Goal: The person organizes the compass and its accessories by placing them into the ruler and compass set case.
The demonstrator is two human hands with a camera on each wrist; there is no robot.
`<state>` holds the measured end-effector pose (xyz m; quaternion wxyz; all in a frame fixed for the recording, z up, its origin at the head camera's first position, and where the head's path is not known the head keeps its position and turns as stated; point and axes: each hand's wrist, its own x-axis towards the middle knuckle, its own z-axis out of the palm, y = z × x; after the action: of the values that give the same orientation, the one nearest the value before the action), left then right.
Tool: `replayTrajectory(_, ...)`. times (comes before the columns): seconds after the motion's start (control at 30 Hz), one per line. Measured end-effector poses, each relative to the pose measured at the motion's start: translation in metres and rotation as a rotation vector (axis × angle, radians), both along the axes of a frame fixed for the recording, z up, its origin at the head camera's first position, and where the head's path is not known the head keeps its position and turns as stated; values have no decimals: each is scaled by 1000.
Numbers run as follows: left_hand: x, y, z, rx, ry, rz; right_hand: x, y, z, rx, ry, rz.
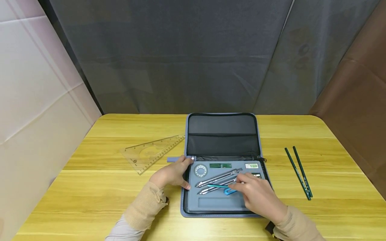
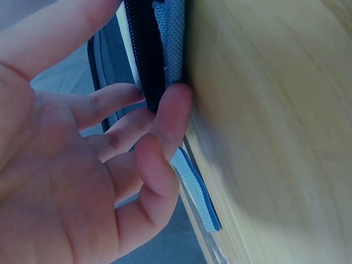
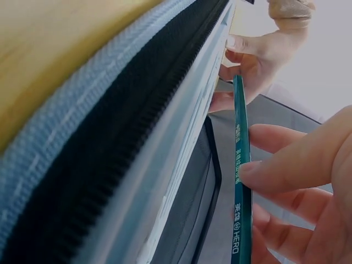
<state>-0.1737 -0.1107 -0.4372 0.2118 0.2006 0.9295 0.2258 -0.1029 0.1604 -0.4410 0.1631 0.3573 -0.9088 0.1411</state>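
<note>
A zippered case (image 1: 223, 216) lies unfolded on the table, a grey tray (image 1: 221, 203) in its lower half. My left hand (image 1: 173, 173) grips the case's left edge; in the left wrist view, curled fingers (image 2: 175, 110) touch the zipper side. My right hand (image 1: 260, 194) pinches a green pencil (image 1: 217, 185) above the tray. White HERO lettering shows along that pencil (image 3: 242, 181) in the right wrist view. Beneath it, two silver compasses (image 1: 218, 177) lie in the tray, and a blue item (image 1: 230, 191) is partly covered by the right hand.
A clear set square (image 1: 155, 150) lies left of the case. Two dark green pencils (image 1: 298, 172) are on the right. The tray also holds a round white dial (image 1: 200, 170), green pieces (image 1: 220, 165) and an eraser (image 1: 251, 165). A grey curtain (image 1: 181, 60) stands behind the table.
</note>
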Motion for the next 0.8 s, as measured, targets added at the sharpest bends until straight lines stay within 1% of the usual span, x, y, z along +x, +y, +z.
replayTrajectory(0.1, 0, 0, 0, 5, -1, 2, 1, -2, 0, -8, -13, 17)
replayTrajectory(0.33, 0, 0, 1, 5, -9, 10, 2, -6, -3, -24, 21, 57)
replayTrajectory(0.43, 1, 0, 0, 8, -5, 9, 3, -8, -6, -22, 19, 63)
replayTrajectory(0.67, 1, 0, -1, 23, 2, 9, 5, -10, -10, -4, -27, 69)
replayTrajectory(0.8, 1, -1, -1, 22, 5, 11, 6, -11, -10, -8, -33, 74)
